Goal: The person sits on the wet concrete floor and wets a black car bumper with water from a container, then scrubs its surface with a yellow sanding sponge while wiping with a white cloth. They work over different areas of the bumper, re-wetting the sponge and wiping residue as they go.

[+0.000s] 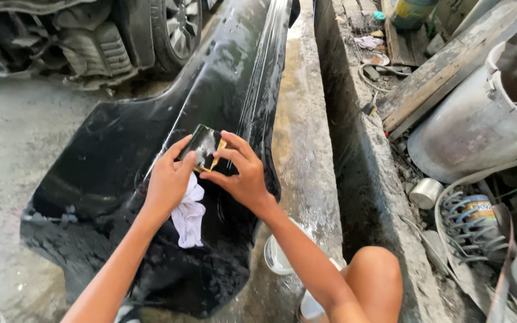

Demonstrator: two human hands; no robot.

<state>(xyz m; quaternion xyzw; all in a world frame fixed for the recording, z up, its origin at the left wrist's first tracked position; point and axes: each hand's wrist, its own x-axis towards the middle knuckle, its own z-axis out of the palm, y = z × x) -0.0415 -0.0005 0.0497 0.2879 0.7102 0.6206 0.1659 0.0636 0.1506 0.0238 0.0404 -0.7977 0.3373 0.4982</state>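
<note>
Glossy wet black plastic bumper [210,107], rough and crusted at 7 o'clock. Soft white cloth [189,216]. Rough grey concrete floor [13,143]. Weathered wood plank [450,60]. Dull metal drum [468,128].

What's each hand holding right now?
Left hand: closed on the dark pad, white rag tucked under it.
Right hand: fingers gripping the same pad.

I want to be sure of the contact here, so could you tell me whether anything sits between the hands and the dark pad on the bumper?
Nothing visible does: the left hand and right hand both grip the dark pad directly on the black bumper. The white cloth hangs below the left palm.
</note>
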